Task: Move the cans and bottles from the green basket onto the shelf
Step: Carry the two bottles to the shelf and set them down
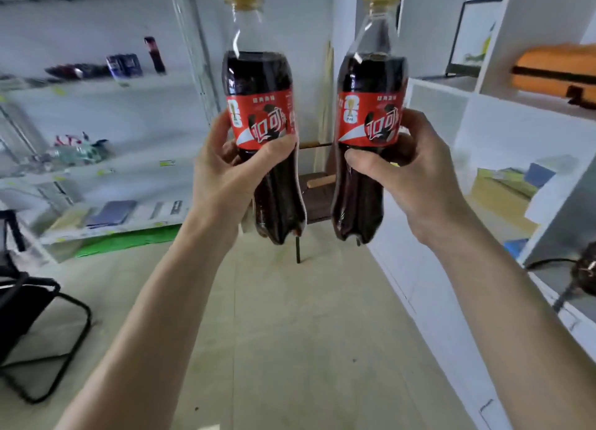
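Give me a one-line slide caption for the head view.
Left hand and right hand each grip an upright cola bottle.

Pale tiled floor (pixel 290 316), white cubby unit (pixel 483 113) right, black chair (pixel 35 316) left.

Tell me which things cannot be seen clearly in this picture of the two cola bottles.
- Green basket: not in the head view at all.
- Yellow caps of the left cola bottle and right cola bottle: cut off by the top edge.
- Items on the white shelf at left: blurred, small.
- Fingers of the left hand and right hand: partly behind the bottles.
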